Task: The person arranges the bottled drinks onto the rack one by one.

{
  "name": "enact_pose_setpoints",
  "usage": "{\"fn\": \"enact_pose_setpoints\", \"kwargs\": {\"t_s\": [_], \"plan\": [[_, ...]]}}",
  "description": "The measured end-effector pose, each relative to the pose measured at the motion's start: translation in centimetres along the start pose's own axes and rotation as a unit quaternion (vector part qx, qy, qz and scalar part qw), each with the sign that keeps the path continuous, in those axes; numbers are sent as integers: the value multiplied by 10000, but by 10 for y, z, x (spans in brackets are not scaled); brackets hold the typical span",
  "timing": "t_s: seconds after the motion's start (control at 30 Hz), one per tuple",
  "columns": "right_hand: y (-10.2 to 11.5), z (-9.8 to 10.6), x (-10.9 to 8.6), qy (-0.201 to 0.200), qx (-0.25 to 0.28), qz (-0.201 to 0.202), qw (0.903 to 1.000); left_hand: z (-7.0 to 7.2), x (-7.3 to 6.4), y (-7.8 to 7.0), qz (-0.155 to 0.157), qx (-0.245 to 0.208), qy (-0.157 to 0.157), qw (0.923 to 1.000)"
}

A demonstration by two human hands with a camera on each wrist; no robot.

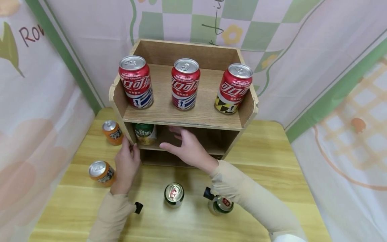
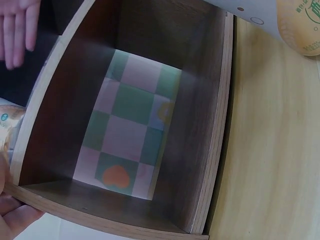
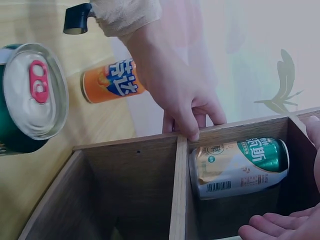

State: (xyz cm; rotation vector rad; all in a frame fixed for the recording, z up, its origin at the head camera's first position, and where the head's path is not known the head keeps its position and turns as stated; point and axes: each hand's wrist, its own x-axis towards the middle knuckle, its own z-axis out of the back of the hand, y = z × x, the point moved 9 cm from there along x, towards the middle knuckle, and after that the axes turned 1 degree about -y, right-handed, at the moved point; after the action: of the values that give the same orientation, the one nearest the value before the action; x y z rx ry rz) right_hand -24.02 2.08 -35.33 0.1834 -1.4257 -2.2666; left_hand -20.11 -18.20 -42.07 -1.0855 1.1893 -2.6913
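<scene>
My left hand [image 1: 128,164] grips the left side board of a small wooden shelf [image 1: 181,116], with the thumb at the front edge and the other fingers on the outside. In the middle compartment, a green and white drink can [image 1: 145,133] stands against the left wall. My right hand [image 1: 190,146] reaches into the same compartment, to the right of that can and apart from it. Its fingers are extended and hold nothing; the shelf above covers some fingertips. In the right wrist view, that can [image 3: 240,167] appears sideways beside the left hand [image 3: 172,90].
Three red cola cans, left [image 1: 137,84], middle [image 1: 185,85] and right [image 1: 233,89], stand on the top shelf. Two orange cans [image 1: 112,132] are left of the shelf. In front stand two green cans, one [image 1: 174,195] central, another [image 1: 222,205] partly under my right sleeve. Printed cloth surrounds the table.
</scene>
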Motion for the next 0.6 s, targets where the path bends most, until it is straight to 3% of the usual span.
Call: {"fn": "enact_pose_setpoints", "kwargs": {"t_s": [0.27, 0.6], "plan": [[-8, 17, -25, -33, -300, -40, 9995, 0, 0, 0, -43, 58, 26, 10000], [-21, 43, -60, -100, -554, 205, 9982, 1, 0, 0, -29, 20, 1, 10000]]}}
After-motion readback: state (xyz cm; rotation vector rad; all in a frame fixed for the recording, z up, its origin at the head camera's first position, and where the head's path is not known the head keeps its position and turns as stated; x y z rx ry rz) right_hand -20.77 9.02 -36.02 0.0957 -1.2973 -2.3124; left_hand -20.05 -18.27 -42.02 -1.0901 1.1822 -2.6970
